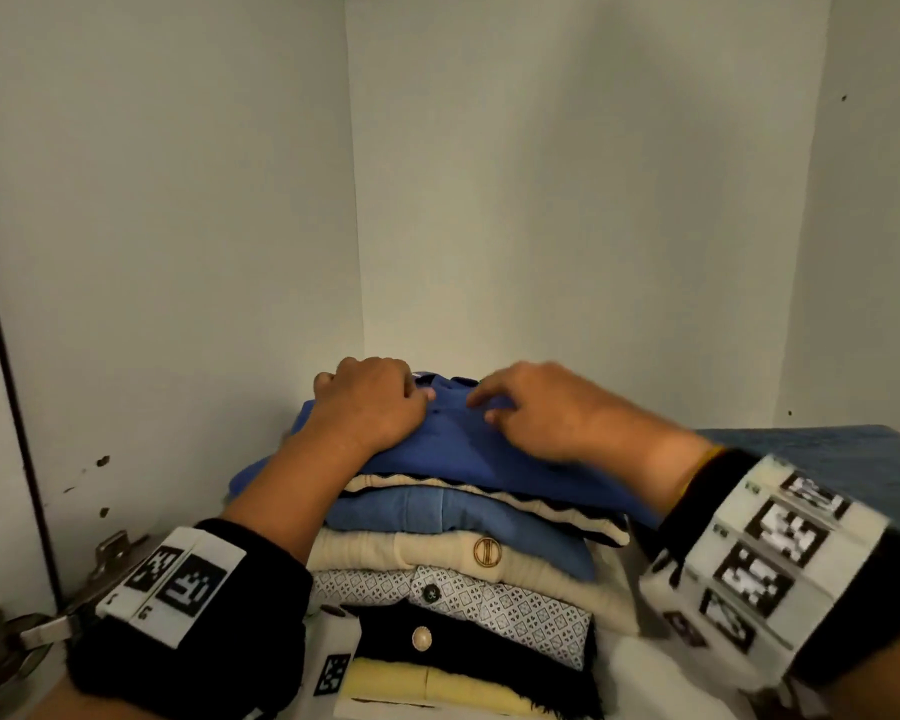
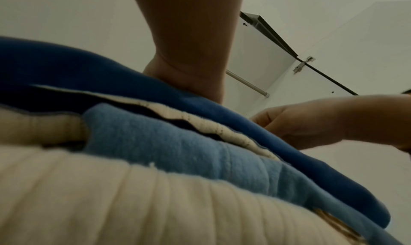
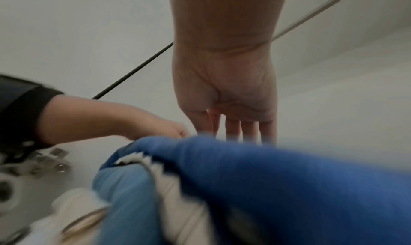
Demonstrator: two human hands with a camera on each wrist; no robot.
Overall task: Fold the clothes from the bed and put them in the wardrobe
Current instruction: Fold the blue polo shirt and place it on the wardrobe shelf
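White wardrobe walls [image 1: 541, 200] surround my stack; my left hand [image 1: 370, 402] presses flat, right hand [image 1: 536, 407] spread at three o'clock, on the soft, floppy blue top [image 1: 453, 449], best gripped by its folded edges.

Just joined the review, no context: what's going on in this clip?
A person is putting folded clothes away in a wardrobe. A stack of folded garments sits on the shelf, and a blue top lies on top of it. The left hand presses on its left side, knuckles bent. The right hand rests on its right side, fingers extended over the cloth. It looks like the top has just been placed and is being settled.
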